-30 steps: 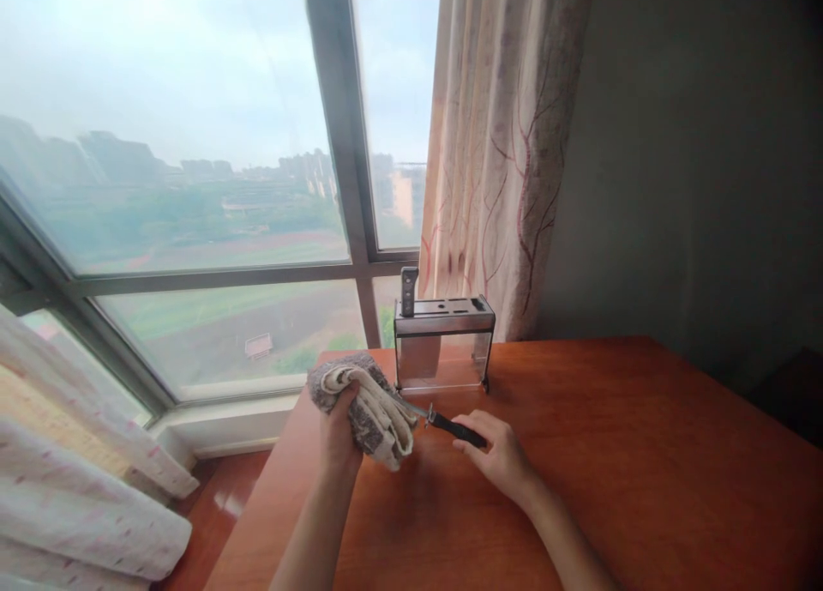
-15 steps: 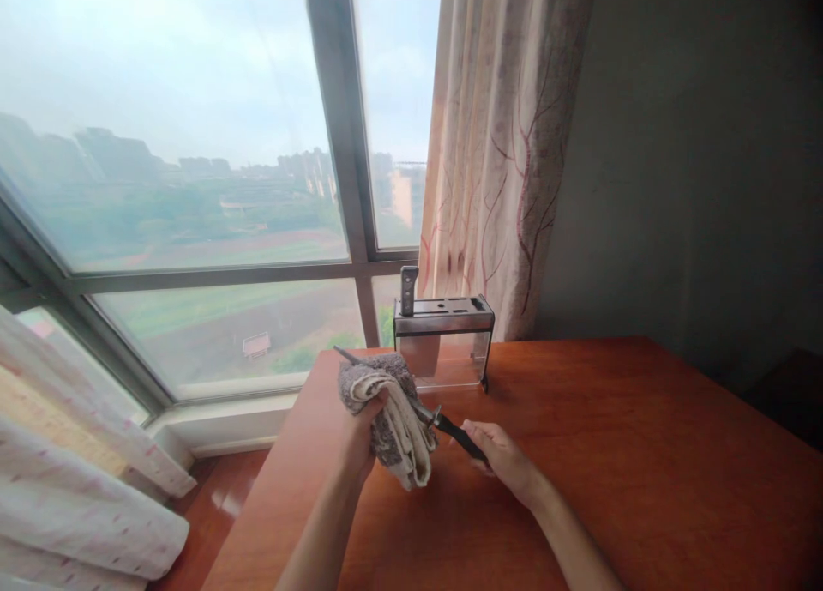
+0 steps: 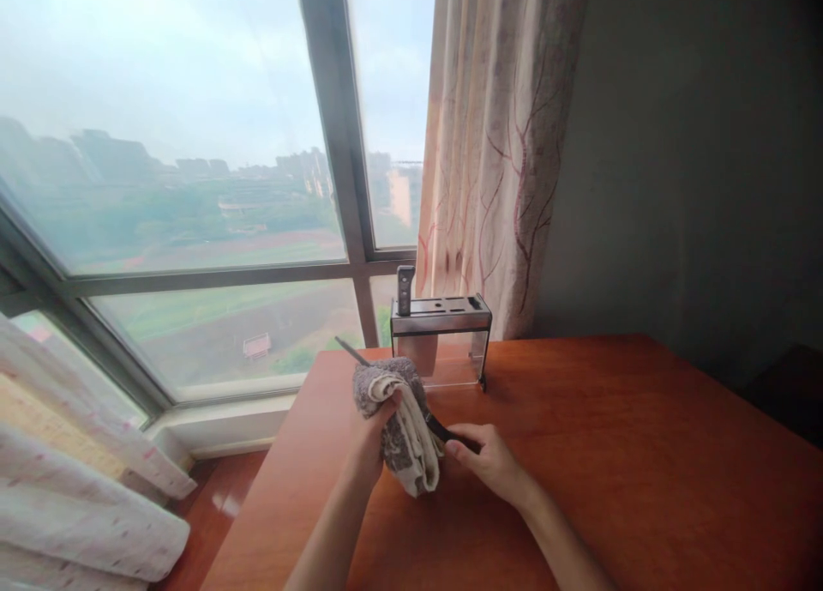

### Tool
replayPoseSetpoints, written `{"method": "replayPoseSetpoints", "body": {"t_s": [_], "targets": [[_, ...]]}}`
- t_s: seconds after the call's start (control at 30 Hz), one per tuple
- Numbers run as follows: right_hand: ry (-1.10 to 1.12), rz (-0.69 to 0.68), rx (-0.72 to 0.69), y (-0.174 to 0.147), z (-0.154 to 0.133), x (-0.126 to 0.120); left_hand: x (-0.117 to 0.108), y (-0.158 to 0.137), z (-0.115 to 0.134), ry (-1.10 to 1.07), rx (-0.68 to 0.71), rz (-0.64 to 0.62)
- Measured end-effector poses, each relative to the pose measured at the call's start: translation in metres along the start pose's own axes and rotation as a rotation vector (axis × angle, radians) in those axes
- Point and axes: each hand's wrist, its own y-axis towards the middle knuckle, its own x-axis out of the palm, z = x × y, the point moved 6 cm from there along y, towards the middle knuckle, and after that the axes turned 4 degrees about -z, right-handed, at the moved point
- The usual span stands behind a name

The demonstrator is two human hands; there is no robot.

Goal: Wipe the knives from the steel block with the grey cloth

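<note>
My left hand (image 3: 371, 443) is closed around a folded grey and cream towel (image 3: 411, 449), which is wrapped about the rod of a sharpening steel (image 3: 437, 427). The steel's thin grey tip pokes out at the towel's upper left. Its black handle is gripped by my right hand (image 3: 489, 464), close to the towel's right side. Most of the rod is hidden in the cloth. Both hands are above the table. Behind them stands a knife block (image 3: 442, 321) with a metal slotted top and clear sides, holding a knife (image 3: 405, 291) with a dark riveted handle.
The reddish-brown wooden table (image 3: 597, 454) extends to the right and back. A large window (image 3: 193, 188) is on the left, with a patterned curtain (image 3: 495, 145) behind the knife block. Another curtain (image 3: 83, 497) hangs at the lower left.
The towel has slid a little to the right along the steel, up against the handle end. More of the tip shows. My right hand has shifted slightly left with the handle.
</note>
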Motion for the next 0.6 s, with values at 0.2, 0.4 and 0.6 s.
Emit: {"method": "replayPoseSetpoints", "body": {"t_s": [0.2,0.4,0.6], "targets": [[-0.314,-0.008,-0.05,-0.002,-0.009,0.002,-0.017,0.007,0.031,-0.111,0.147,0.112],[-0.327,0.078,-0.088,-0.003,-0.018,0.003,-0.028,0.013,0.038,-0.215,0.131,0.162],[0.001,0.297,0.037,-0.006,0.0,-0.011,-0.021,0.006,0.037,-0.221,0.1,0.097]]}}
